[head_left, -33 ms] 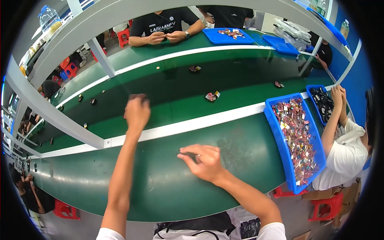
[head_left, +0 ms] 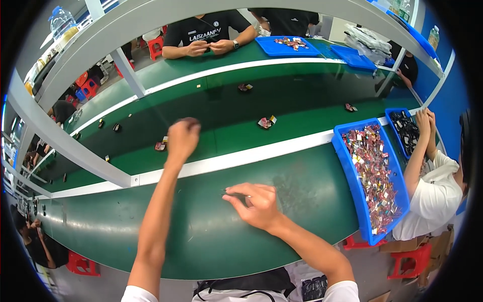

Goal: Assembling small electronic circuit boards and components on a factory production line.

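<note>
My left hand (head_left: 183,140) is stretched out over the green belt (head_left: 221,143) beyond the white rail. Its fingers are curled round a small dark reddish part (head_left: 190,121), blurred and mostly covered. Just left of that hand lies a small red-and-black part (head_left: 161,145) with a yellow-white tab. My right hand (head_left: 257,202) hovers over the near green tabletop (head_left: 211,226), thumb and forefinger pinched on a thin dark tool (head_left: 224,192) with a fine tip; its kind is too small to make out.
On the right stands a blue tray (head_left: 347,186) full of small reddish parts. Behind it is another blue tray (head_left: 390,121) of black parts, beside a co-worker (head_left: 430,186). More parts (head_left: 266,122) lie on the belt. White posts (head_left: 85,146) frame the left. Another person (head_left: 211,38) sits opposite.
My left hand has shifted slightly right over the belt, and the red-and-black part beside it is now more exposed. My right hand stays nearly still.
</note>
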Motion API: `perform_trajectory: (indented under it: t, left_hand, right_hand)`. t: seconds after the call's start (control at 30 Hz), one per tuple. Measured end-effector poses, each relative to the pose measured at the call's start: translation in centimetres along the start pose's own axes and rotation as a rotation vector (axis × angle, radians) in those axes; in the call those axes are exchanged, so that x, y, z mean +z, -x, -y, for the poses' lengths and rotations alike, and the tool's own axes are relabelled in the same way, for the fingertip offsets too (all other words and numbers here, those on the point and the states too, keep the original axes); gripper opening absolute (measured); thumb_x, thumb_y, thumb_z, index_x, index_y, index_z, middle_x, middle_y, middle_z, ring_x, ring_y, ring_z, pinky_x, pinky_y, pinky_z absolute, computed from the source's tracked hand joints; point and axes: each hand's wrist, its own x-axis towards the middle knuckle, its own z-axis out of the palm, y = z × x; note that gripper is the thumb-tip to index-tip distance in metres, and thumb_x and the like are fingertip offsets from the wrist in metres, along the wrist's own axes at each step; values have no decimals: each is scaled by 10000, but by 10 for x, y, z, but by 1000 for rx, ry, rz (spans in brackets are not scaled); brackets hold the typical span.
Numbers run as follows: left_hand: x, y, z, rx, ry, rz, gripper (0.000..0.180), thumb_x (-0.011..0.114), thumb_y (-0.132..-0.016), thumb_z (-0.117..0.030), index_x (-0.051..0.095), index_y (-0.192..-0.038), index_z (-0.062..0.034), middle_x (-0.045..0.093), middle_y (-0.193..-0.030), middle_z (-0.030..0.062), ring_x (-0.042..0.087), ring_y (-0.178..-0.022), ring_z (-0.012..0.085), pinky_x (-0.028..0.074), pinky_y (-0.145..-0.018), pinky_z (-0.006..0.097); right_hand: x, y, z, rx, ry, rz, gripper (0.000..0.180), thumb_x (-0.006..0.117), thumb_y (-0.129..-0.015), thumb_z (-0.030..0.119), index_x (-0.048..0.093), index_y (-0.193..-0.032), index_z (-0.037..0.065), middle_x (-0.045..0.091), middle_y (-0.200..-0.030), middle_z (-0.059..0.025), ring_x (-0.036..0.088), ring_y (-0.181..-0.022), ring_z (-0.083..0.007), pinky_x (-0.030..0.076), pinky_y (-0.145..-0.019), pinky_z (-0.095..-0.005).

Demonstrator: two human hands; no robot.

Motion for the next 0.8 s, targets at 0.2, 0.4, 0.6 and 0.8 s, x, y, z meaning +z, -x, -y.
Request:
perform_trajectory:
  t: [0.2,0.4,0.6,0.8]
  left_hand:
    - [85,-42,-91,-401,581,436,205,682,-869,-89,719,-1015,49,719,-811,122,681,-598,144,536,-456,288]
    - [118,-53,-130,-528,340,510,284,758,-866,-184,648,-840,76,718,-797,137,687,-541,193,575,-485,308]
    - [112,-54,-117,-497,271,579,299,803,-837,-184,627,-852,57,700,-724,147,693,-516,214,566,-486,306]
    - [58,-34,-101,-300,468,391,221,742,-875,-106,653,-912,94,701,-676,123,679,-493,181,533,-454,290]
  right_hand:
    - [3,4,-6,-30,-7,-7,168,853,-726,38,720,-826,56,757,-792,-56,477,-387,-112,405,-430,-256]
    - [-5,1,-5,35,21,-4,164,847,-740,54,710,-830,56,745,-778,-51,508,-410,-137,427,-445,-269]
    - [-4,0,-5,37,37,23,174,842,-754,73,694,-847,64,741,-788,-47,564,-435,-174,457,-462,-281]
    - [0,6,-10,148,-21,44,190,855,-748,79,693,-840,45,744,-799,-52,585,-457,-153,439,-458,-276]
